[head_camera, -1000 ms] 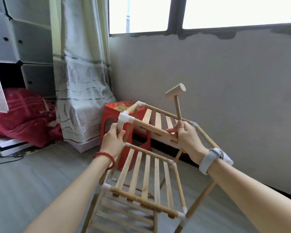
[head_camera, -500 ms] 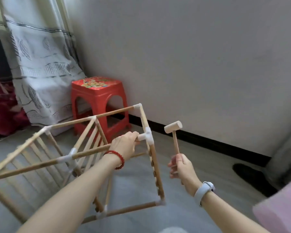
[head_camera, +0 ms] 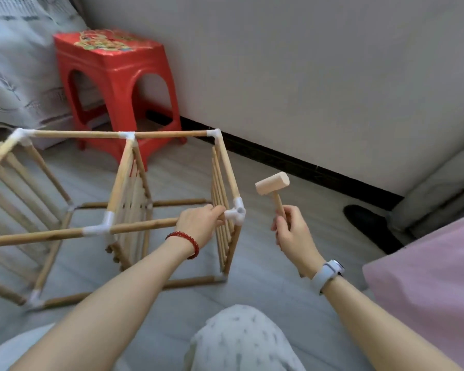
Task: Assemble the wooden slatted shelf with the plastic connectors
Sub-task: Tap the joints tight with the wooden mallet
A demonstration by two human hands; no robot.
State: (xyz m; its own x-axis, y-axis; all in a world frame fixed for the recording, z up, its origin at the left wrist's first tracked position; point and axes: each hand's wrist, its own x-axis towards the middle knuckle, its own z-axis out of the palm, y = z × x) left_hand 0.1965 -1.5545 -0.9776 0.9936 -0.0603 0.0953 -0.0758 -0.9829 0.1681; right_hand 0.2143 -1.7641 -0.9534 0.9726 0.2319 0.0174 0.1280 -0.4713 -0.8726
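Wooden slatted shelf (head_camera: 129,183) lies sideways, white connectors (head_camera: 235,211) joining poles

1. Open floor (head_camera: 265,263) lies right of the shelf (head_camera: 134,183) — passage there.
2. The red stool (head_camera: 113,76) and wall (head_camera: 306,76) close off the far side.
3. Pink bedding (head_camera: 426,277) blocks the right edge.

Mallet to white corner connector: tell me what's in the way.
Nothing visible. The mallet, held by the right hand, hangs to the right of the connector with open air between. The left hand grips the rod just left of it.
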